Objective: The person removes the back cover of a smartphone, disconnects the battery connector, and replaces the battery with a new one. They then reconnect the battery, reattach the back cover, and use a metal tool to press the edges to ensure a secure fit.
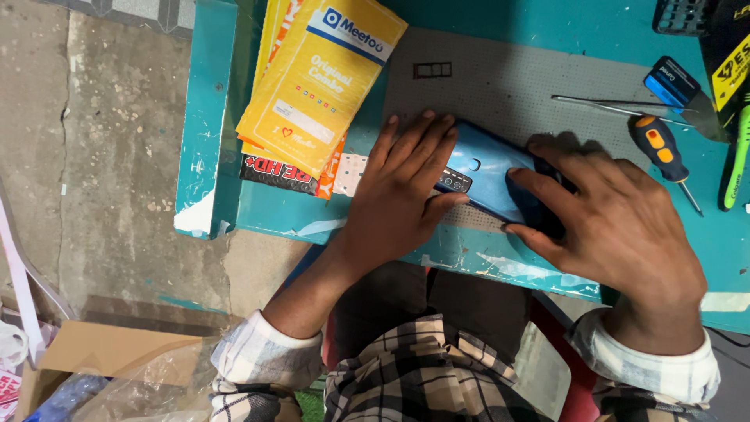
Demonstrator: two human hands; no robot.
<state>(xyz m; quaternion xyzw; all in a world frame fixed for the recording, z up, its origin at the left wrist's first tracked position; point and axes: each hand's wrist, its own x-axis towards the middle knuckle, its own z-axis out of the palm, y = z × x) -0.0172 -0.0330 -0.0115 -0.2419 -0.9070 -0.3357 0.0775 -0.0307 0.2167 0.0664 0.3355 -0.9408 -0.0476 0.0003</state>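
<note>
A blue smartphone (488,168) lies back-up on a grey perforated work mat (516,86), its camera strip facing up near my left thumb. My left hand (402,191) rests flat over the phone's left end, fingers spread on the mat and thumb against the phone's edge. My right hand (613,223) covers the phone's right end, fingers curled over it and pressing down. Both hands hold the phone between them at the near edge of the teal table (211,117).
A stack of yellow flat packages (320,78) lies at the left of the mat. An orange-and-black screwdriver (660,152), metal tweezers (617,105), a small blue box (672,82) and a green tube (736,156) sit at the right. A cardboard box (109,352) stands on the concrete floor.
</note>
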